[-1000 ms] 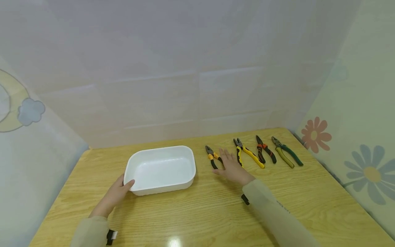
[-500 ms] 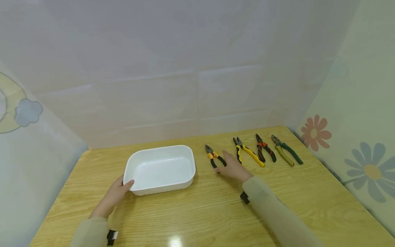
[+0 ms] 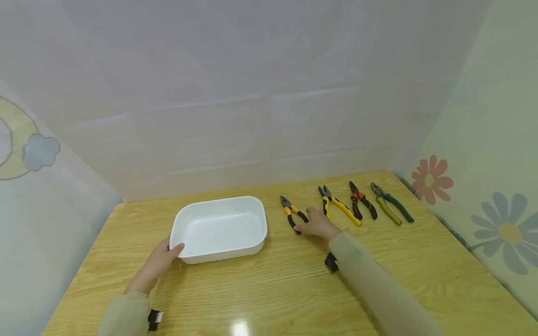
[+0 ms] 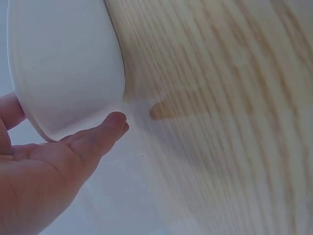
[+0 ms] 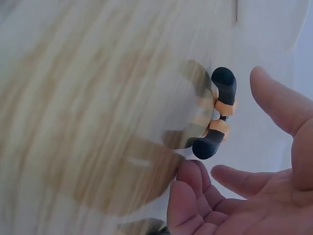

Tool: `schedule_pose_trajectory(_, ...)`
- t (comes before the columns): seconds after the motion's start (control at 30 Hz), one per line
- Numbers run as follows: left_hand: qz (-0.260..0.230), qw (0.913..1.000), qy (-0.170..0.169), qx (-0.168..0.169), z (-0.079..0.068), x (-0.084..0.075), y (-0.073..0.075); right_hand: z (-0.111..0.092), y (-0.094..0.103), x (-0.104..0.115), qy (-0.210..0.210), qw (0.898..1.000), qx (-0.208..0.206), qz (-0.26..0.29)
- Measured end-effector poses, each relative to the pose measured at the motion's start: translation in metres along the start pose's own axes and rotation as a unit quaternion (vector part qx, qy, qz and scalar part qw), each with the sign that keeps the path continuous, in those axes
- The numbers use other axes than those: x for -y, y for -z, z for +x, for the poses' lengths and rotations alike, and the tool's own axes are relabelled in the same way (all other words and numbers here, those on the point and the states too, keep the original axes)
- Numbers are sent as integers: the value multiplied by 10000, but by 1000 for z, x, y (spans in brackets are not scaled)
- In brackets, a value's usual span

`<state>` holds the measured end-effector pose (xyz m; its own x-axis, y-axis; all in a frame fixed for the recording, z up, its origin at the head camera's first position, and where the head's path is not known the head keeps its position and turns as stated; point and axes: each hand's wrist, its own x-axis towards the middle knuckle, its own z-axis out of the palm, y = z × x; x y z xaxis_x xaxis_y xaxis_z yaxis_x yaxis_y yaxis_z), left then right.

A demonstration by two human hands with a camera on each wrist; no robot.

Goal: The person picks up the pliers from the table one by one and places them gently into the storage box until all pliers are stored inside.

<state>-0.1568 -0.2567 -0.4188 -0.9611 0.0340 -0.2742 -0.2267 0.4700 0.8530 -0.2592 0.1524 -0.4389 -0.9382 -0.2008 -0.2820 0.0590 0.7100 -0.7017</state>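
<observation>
My left hand (image 3: 157, 261) holds the near left corner of a white plastic basin (image 3: 222, 256), thumb over the rim and fingers against the outside wall. In the left wrist view those fingers (image 4: 105, 132) lie along the basin's outer side. A pair of combination pliers (image 3: 287, 211) with orange-and-black handles lies on the table, its jaws pointing away. Over its handle ends is my right hand (image 3: 318, 225). The right wrist view shows the black grips (image 5: 208, 144) between the spread thumb (image 5: 274, 95) and the bent fingers, with a gap on the thumb side.
To the right lie yellow-and-black pliers (image 3: 344, 213), red-and-black needle-nose pliers (image 3: 368, 206) and green-handled pliers (image 3: 397, 205), in a row on the wooden table (image 3: 260, 294). A pale wall (image 3: 210, 140) rises behind the table, with patterned panels at both sides.
My right hand has drawn back slightly from above the orange-and-black pliers to their handle ends, its fingers bending more. The left hand and the basin have stayed put.
</observation>
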Motion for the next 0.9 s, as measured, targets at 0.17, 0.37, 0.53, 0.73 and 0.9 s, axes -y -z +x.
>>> schedule_pose_trajectory(0.17, -17, 10000, 21, 25, 0, -1, 0, 4, 0, -1, -245, 9996, 110, 10)
schedule_pose_trajectory(0.37, 13, 10000, 83, 7, 1, -3, 0, 9, 1, -2, -411, 9989, 151, -146)
schedule_pose_trajectory(0.53, 25, 9999, 140, 33, 1, -5, -1, 9, 1, -5, -467, 9985, 142, -228)
schedule_pose_trajectory(0.73, -39, 9999, 116, 58, -1, -3, -1, 14, -1, -8, -489, 9986, 10, -194)
schedule_pose_trajectory(0.9, -4, 9998, 220, -6, -2, -1, 0, 20, -6, -8, -485, 9986, -102, -167)
